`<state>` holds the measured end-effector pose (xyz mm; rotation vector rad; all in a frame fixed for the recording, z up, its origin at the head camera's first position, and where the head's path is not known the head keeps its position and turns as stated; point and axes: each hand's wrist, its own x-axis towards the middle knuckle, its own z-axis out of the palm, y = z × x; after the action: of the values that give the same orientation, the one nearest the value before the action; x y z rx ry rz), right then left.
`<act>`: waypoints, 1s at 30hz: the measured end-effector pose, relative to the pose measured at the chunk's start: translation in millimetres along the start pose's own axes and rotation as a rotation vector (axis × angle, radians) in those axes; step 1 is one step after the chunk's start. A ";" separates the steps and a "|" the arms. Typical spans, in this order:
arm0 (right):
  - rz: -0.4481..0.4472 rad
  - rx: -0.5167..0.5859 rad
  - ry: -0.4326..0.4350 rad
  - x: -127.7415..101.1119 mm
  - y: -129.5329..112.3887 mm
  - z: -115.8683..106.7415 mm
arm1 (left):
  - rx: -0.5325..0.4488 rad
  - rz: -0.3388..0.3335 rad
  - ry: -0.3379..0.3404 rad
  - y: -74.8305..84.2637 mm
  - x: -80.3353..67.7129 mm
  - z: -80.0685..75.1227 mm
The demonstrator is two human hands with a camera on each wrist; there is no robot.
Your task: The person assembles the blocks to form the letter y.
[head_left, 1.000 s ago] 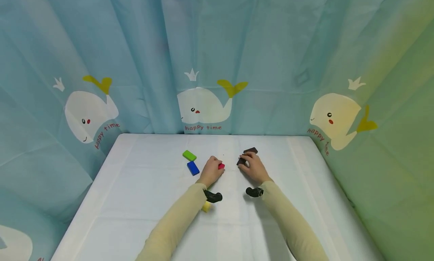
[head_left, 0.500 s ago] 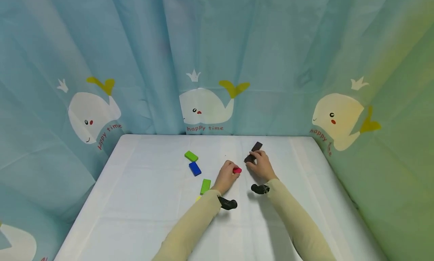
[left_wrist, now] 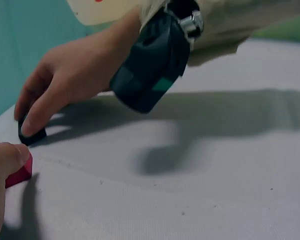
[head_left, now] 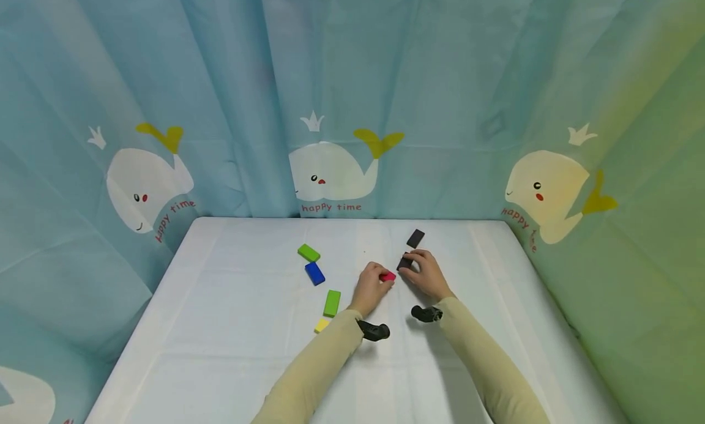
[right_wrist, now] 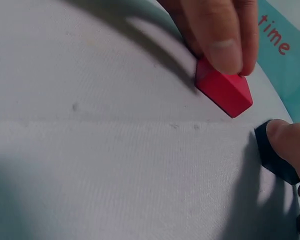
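Observation:
My left hand (head_left: 371, 287) pinches a red block (head_left: 388, 276) between thumb and fingers, close over the white table. To its right, my right hand (head_left: 428, 274) holds a black block (head_left: 404, 262) by its sides. In the right wrist view the red block (right_wrist: 226, 91) shows a flat top and an angled end, and the black block (right_wrist: 275, 155) sits a short gap away under the right thumb. A second black block (head_left: 415, 238) lies just beyond the right fingers, touched by neither hand.
Left of the hands lie a green block (head_left: 309, 252), a blue block (head_left: 315, 273) close to it, and another green block (head_left: 332, 303). A yellow block (head_left: 322, 325) is partly hidden by the left sleeve. A whale-print curtain (head_left: 341, 93) stands behind the table (head_left: 220, 326).
My left hand has moved right with the red block, uncovering a green block. My right hand has shifted slightly right with its black block; the other black block now lies turned and farther back.

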<state>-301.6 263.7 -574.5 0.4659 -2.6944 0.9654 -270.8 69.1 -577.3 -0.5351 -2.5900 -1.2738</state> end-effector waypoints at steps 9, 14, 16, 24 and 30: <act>0.055 0.087 0.011 0.9 -0.2 6.0 | 0.028 -0.068 0.028 2.7 4.0 1.6; 0.033 0.101 0.014 2.1 -1.4 8.2 | -0.001 -0.066 0.058 1.3 4.5 -0.1; 0.033 0.104 0.013 1.9 -2.3 8.4 | -0.010 -0.061 0.056 1.4 4.3 -0.6; 0.083 0.097 0.003 -0.7 -6.6 8.8 | -0.030 -0.066 0.021 4.3 3.0 -1.0; 0.093 0.079 0.021 -2.1 -10.4 12.0 | -0.033 -0.056 0.019 1.8 1.4 -0.1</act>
<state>-297.2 248.8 -578.2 0.3456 -2.6886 1.0986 -271.3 70.3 -575.5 -0.4572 -2.5893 -1.3347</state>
